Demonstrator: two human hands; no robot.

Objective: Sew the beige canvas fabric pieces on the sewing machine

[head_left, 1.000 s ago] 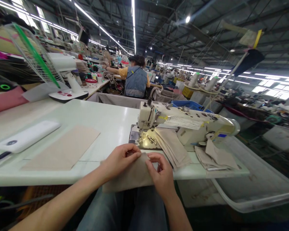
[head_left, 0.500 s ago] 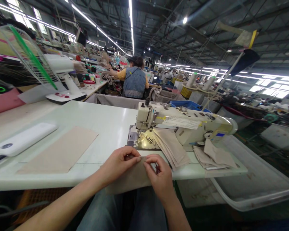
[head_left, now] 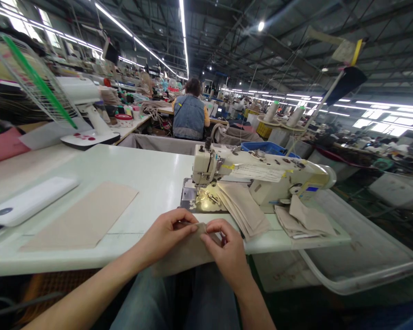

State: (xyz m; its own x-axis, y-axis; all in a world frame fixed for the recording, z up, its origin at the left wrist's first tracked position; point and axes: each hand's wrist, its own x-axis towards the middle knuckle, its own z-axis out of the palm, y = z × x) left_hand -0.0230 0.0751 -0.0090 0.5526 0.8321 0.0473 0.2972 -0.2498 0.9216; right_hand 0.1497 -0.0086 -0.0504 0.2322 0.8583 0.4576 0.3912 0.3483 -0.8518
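Note:
My left hand [head_left: 167,233] and my right hand [head_left: 227,250] both pinch the top edge of a beige fabric piece [head_left: 186,254] that hangs over the near edge of the white table [head_left: 147,174]. The fingertips of the two hands nearly meet. Just beyond them stands a cream sewing machine [head_left: 258,176] with its needle area lit. A stack of beige fabric pieces [head_left: 244,208] lies under the machine's arm, right of my hands. More beige pieces [head_left: 304,220] rest at the table's right end.
A flat beige panel [head_left: 82,217] and a white slab-shaped device [head_left: 27,201] lie on the table's left. A white desk fan [head_left: 79,110] stands at the far left. A clear plastic bin [head_left: 368,261] sits to the right. A person in a denim vest [head_left: 189,114] sits ahead.
My hands have drawn slightly closer together along the fabric's edge. The view has shifted a little, so everything sits lower and more to the left.

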